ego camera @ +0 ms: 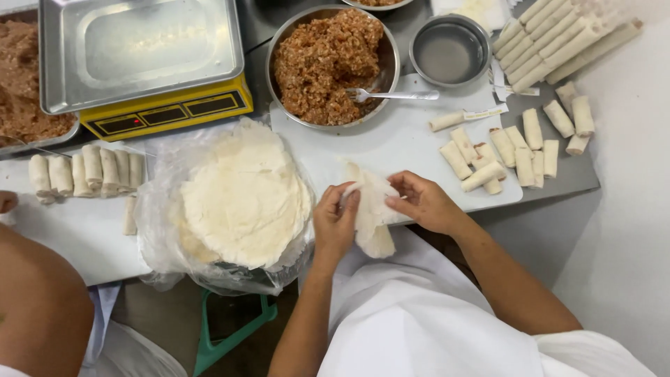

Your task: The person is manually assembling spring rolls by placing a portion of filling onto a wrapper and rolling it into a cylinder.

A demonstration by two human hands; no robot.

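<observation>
Nearest the camera, the left hand [336,222] and right hand [424,202] meet over the front edge of the worktop [391,150], both working one thin wrapper sheet [371,209]. Left grip: fingers closed on the sheet's upper left corner, pinching it up. Right grip: fingertips pressed on the sheet's right edge, apparently pinning it so the left can peel or fold; whether a second sheet clings beneath cannot be told. The sheet hangs partly off the worktop edge toward the body, close in for easy handling. At 9 o'clock from the hands, the wrapper stack [244,199] sits in an opened plastic bag [157,237], probably to keep the sheets from drying, within the left hand's reach. Further at 9 o'clock, a row of finished rolls [87,169] lies by another person's arm [38,307]. At 12 o'clock, the filling bowl [333,66] with a fork [391,95] stands straight ahead, handle pointing right. At 11 o'clock, a yellow scale [164,108] carries a steel tray [139,45]. At 1 o'clock, an empty small bowl [449,50]; at 2 o'clock, cut short rolls [513,153] and, farthest, long uncut rolls [558,42] stacked aside.
</observation>
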